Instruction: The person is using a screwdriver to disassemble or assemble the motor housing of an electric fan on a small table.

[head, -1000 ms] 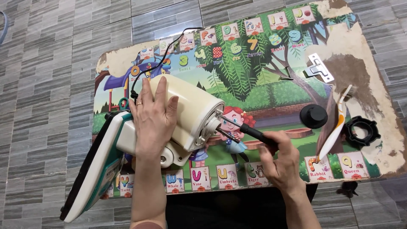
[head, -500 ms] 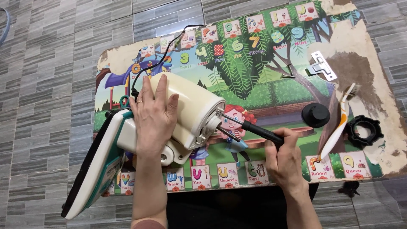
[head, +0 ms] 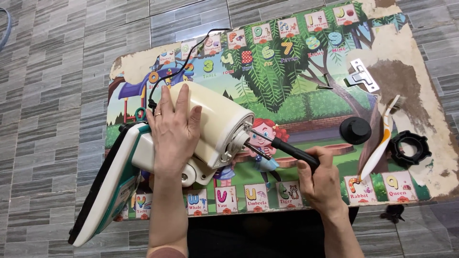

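Observation:
A cream fan motor housing [head: 217, 122] lies on its side on a colourful picture mat [head: 287, 91], its green-and-white base [head: 107, 188] hanging off the mat's left edge. My left hand [head: 173, 131] presses flat on top of the housing, a ring on one finger. My right hand [head: 321, 181] grips the black handle of a screwdriver [head: 291, 150]. The screwdriver's metal shaft reaches left to the housing's front face beside the motor shaft.
A black round cap [head: 355, 130], a toothbrush [head: 380, 143] and a black ring nut [head: 409, 148] lie at the mat's right. A metal bracket [head: 362, 75] sits further back. A black cord [head: 186, 57] runs from the fan. Grey tile floor [head: 52, 95] surrounds the mat.
My right hand and the screwdriver have shifted slightly, the handle turning a little at the housing's face. My left hand stays pressed on the housing.

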